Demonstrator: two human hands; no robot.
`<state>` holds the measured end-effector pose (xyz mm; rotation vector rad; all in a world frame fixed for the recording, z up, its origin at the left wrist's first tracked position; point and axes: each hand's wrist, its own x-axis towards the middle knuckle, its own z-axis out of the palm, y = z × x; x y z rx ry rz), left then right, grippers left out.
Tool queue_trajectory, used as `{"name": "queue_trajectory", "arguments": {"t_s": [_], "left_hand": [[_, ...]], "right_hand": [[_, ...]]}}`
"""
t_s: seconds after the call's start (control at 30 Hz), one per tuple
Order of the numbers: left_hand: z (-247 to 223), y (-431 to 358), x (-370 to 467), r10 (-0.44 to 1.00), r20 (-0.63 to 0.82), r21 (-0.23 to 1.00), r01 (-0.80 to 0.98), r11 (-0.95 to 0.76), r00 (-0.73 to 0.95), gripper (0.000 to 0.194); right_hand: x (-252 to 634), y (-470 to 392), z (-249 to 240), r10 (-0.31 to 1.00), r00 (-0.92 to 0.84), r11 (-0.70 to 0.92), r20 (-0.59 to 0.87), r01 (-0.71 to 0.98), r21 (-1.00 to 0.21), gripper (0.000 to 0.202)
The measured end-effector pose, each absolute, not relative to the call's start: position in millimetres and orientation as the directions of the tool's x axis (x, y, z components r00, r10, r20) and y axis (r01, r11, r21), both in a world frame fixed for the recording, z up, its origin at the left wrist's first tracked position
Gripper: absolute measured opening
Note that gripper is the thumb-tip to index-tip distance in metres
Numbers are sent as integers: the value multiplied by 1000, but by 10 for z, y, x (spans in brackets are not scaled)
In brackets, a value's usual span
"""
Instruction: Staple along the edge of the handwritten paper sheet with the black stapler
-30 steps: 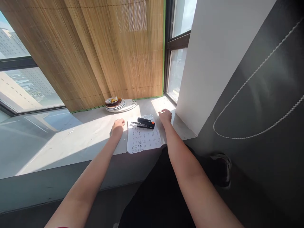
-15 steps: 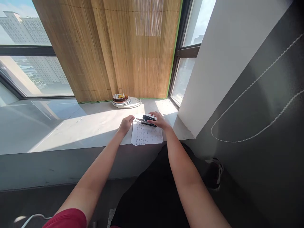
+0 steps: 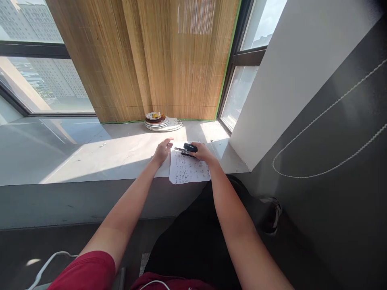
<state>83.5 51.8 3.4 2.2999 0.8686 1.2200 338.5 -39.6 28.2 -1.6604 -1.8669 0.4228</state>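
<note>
A black stapler (image 3: 190, 147), its top lifted away from its metal rail, is over the upper part of a sheet of paper (image 3: 186, 171) covered in handwritten marks. My right hand (image 3: 203, 153) is closed around the stapler's right end. Just left of the rail's tip is my left hand (image 3: 161, 153), its fingers bent and slightly apart near the paper's upper left corner. Nothing can be made out between those fingers. The paper lies on a pale window ledge (image 3: 121, 159), its lower edge reaching the ledge's front.
Behind my hands a stack of plates (image 3: 157, 124) stands on the ledge, by a bamboo blind (image 3: 145, 60). A white wall column (image 3: 266, 80) rises at the right, and a beaded cord (image 3: 302, 176) hangs beside it. White cable (image 3: 45, 268) runs at the lower left.
My right hand has shifted its grip to the stapler's right end. The fingers of my left hand have loosened from a pinch. The camera view has tipped slightly downward.
</note>
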Motion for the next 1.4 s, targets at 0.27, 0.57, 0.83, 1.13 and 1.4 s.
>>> {"name": "queue_trajectory", "arguments": {"t_s": [0.27,0.57,0.83,1.13,1.4], "left_hand": [[49,523,830,634,605,555,317,-769,482,28],[67,499,832,632,542,547,338,-766,554,28],[84,508,808,638,505,551,352,-757,582,22],[116,505,845,615,489,497,382,-779,618,18],[103,517,839,642,437,537,390,-748,631,21]], "right_hand": [[3310,-416,252,974,-28,170,226,748,-641,34],[3212,-470,236,969,20,151,244,737,-659,33],[3190,-481,235,969,9,164,248,729,-665,26],[3180,-475,227,968,-7,179,251,720,-670,25],[3161,-485,251,971,-5,166,237,729,-664,25]]}}
